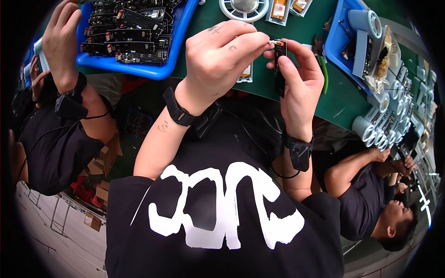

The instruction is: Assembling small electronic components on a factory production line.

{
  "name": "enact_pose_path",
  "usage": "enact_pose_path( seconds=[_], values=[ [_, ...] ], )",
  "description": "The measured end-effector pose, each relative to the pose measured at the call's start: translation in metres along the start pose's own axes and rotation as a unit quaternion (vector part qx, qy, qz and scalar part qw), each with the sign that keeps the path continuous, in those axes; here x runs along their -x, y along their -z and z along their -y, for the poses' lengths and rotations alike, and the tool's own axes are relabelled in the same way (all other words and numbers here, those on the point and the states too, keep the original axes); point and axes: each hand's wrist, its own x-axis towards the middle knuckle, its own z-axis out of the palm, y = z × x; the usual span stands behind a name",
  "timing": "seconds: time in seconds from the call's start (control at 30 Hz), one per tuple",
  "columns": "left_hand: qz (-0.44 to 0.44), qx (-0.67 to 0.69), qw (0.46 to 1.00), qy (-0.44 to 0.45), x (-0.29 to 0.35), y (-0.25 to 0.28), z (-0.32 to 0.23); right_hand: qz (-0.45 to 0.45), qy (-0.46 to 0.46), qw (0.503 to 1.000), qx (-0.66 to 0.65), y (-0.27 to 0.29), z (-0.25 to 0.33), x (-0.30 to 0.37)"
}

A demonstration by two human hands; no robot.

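Observation:
A narrow black circuit board (pixel 280 76) stands on end in my right hand (pixel 303 83), pinched between thumb and fingers. Its upper end carries a small red and white connector. At that connector, the thumb and fingertips of my left hand (pixel 218 58) are pinched together. Whatever sits between them is too small to make out. Below the left hand, a small part with an orange face (pixel 246 72) lies partly hidden on the green table (pixel 345 99). Both wrists wear black straps with small devices.
A blue bin (pixel 178 51) full of similar boards stands at the left. Beyond my hands lie a white spoked ring (pixel 244 17) and orange-faced parts (pixel 279 11). Green-handled cutters (pixel 323 74), another blue bin (pixel 334 34) and pale blue housings (pixel 364 127) are right. Co-workers sit on both sides.

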Motion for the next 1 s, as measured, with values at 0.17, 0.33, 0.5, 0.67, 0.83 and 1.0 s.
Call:
enact_pose_path(
  seconds=[0.17,0.33,0.5,0.67,0.83,1.0],
  values=[
    [0.025,-0.06,0.997,-0.037,-0.002,0.002,-0.005,0.0,0.008,1.0,0.005,0.001,0.0,0.001],
    [0.061,-0.088,0.993,-0.042,-0.006,0.003,-0.005,0.001,0.031,0.999,0.022,-0.001,0.0,0.002],
    [0.035,-0.123,0.989,-0.079,-0.005,0.0,0.003,0.005,0.038,0.999,0.026,-0.002,-0.001,0.002],
    [0.059,-0.137,0.985,-0.087,-0.005,0.001,0.003,0.003,0.05,0.998,0.042,-0.002,-0.003,0.003],
    [0.086,-0.167,0.977,-0.096,-0.009,0.004,0.002,-0.013,0.06,0.997,0.035,-0.004,-0.006,0.003],
    [0.123,-0.159,0.975,-0.091,-0.012,0.01,-0.003,-0.006,0.077,0.995,0.06,-0.002,-0.009,0.003]
  ],
)
